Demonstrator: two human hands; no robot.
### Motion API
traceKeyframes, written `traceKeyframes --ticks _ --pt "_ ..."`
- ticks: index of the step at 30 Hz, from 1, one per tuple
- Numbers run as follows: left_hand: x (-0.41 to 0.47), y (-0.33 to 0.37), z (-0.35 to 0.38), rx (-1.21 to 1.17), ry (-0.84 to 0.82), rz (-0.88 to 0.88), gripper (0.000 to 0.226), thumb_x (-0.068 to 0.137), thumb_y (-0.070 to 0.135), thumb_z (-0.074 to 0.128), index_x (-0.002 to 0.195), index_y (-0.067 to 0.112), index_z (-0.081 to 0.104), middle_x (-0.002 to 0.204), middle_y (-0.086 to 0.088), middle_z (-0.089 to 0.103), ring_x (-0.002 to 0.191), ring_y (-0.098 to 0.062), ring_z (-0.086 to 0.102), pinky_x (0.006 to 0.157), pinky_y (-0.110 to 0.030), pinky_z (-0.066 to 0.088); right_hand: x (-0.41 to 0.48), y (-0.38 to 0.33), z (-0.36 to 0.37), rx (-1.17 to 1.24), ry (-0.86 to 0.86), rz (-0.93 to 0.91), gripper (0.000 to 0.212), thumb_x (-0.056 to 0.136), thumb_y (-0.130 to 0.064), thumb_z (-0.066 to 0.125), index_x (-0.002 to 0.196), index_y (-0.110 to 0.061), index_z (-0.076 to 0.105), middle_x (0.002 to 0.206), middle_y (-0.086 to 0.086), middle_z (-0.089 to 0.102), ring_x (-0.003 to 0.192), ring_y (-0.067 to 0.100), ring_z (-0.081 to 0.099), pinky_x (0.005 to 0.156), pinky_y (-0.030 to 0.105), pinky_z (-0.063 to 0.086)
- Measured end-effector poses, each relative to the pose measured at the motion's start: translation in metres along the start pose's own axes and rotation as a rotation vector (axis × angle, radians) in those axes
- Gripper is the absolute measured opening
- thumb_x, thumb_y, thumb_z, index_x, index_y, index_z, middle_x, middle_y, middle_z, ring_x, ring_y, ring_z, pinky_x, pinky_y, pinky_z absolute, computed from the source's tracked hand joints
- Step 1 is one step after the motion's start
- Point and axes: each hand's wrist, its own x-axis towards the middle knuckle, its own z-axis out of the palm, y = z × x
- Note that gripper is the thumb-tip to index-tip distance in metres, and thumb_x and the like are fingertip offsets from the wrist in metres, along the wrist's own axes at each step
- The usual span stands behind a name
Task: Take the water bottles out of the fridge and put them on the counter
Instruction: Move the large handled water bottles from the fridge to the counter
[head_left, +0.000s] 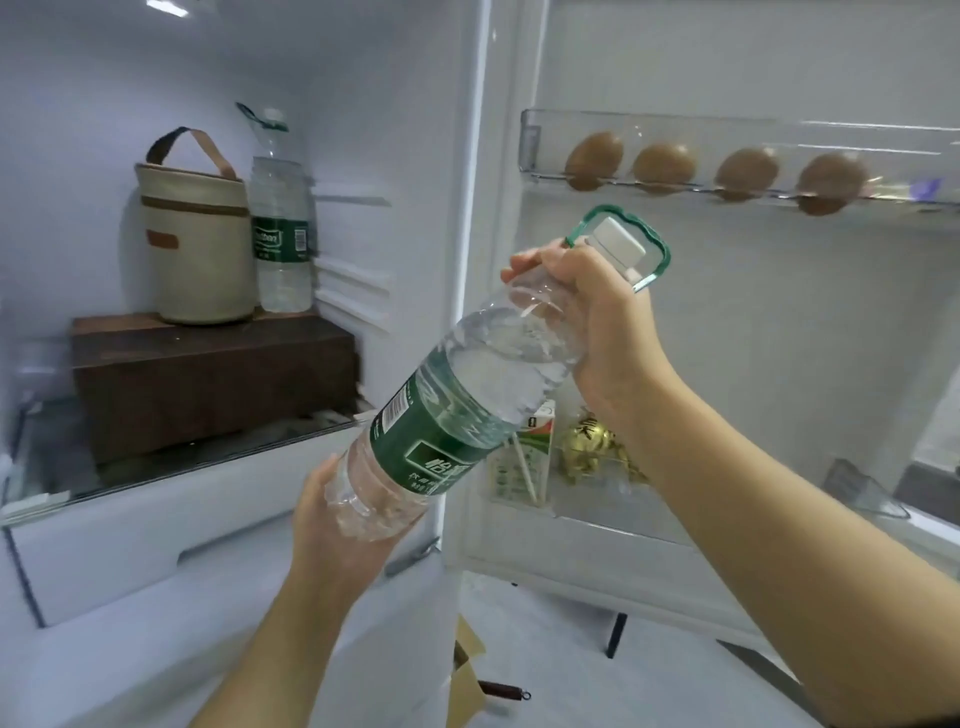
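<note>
A clear plastic water bottle with a green label is held tilted before the open fridge — its neck is gripped by the right hand, its base cupped by the left hand, largely hidden behind it. A second clear bottle is seen upright inside, on a dark wooden box.

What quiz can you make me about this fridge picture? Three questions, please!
1. True or false: the bottle held by the left hand and right hand stands upright.
2. How many eggs sit in the door shelf? A two, B four, C six.
3. Fill in: the second bottle stands beside the cloth ____.
Key: 1 false, it is tilted. 2 B. 3 bag.
</note>
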Motion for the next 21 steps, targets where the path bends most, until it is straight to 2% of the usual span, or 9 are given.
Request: traceKeyframes --ticks 3,6,8,11,13,18,21 --pt "-0.033 -0.030 0.024 0.028 -0.021 0.000 0.051 0.082 0.047 0.058 0.120 0.013 0.063 0.122 -0.015 0.063 0.108 -0.031 0.062 0.087 -0.044 0.052 -0.035 -0.026 -0.029 0.010 0.025 -0.002 0.008 0.069 -0.010 0.058 0.071 -0.009 0.066 0.078 0.007 0.071 0.087 0.021 0.069 0.085 0.034 0.056" --pt "-0.060 -0.070 0.049 -0.022 -0.002 -0.080 0.049 0.088 0.040 0.047 0.122 0.008 0.061 0.113 -0.015 0.067 0.103 -0.031 0.065 0.078 -0.042 0.057 -0.074 -0.053 -0.065 -0.028 0.060 -0.021 0.011 0.070 -0.011 0.059 0.065 -0.014 0.068 0.077 0.005 0.072 0.089 0.022 0.069 0.083 0.034 0.056" --pt "-0.076 -0.099 0.068 -0.060 0.052 -0.135 0.048 0.084 0.042 0.055 0.118 0.012 0.068 0.116 -0.013 0.069 0.113 -0.034 0.062 0.088 -0.049 0.054 -0.099 -0.070 -0.092 -0.072 0.104 -0.029 0.010 0.069 -0.012 0.058 0.066 -0.014 0.067 0.077 0.004 0.072 0.090 0.022 0.069 0.080 0.033 0.055" --pt "-0.100 -0.145 0.097 -0.102 0.057 -0.265 0.050 0.097 0.040 0.034 0.129 0.012 0.060 0.126 -0.015 0.063 0.116 -0.036 0.061 0.097 -0.052 0.047 -0.135 -0.094 -0.133 -0.134 0.192 -0.019 0.017 0.068 -0.012 0.058 0.060 -0.018 0.071 0.076 0.003 0.072 0.092 0.023 0.069 0.081 0.034 0.054" --pt "-0.112 -0.173 0.113 -0.144 0.088 -0.355 0.049 0.097 0.040 0.034 0.130 0.014 0.060 0.129 -0.015 0.062 0.119 -0.038 0.058 0.102 -0.052 0.043 -0.155 -0.108 -0.158 -0.168 0.244 -0.005 0.017 0.067 -0.012 0.059 0.058 -0.019 0.072 0.076 0.002 0.072 0.093 0.022 0.069 0.080 0.033 0.054" --pt "-0.132 -0.245 0.169 -0.141 0.070 -0.517 0.048 0.097 0.040 0.037 0.120 0.010 0.066 0.125 -0.019 0.064 0.118 -0.040 0.056 0.108 -0.051 0.035 -0.199 -0.149 -0.230 -0.280 0.381 -0.014 0.012 0.069 -0.014 0.060 0.067 -0.014 0.071 0.077 0.006 0.071 0.087 0.021 0.069 0.080 0.031 0.055" --pt "-0.141 -0.282 0.198 -0.116 0.021 -0.590 0.048 0.097 0.041 0.035 0.116 0.010 0.067 0.118 -0.019 0.067 0.112 -0.039 0.061 0.103 -0.050 0.041 -0.221 -0.166 -0.270 -0.303 0.475 -0.018 0.011 0.070 -0.012 0.059 0.068 -0.013 0.070 0.077 0.007 0.070 0.085 0.023 0.069 0.080 0.034 0.056"
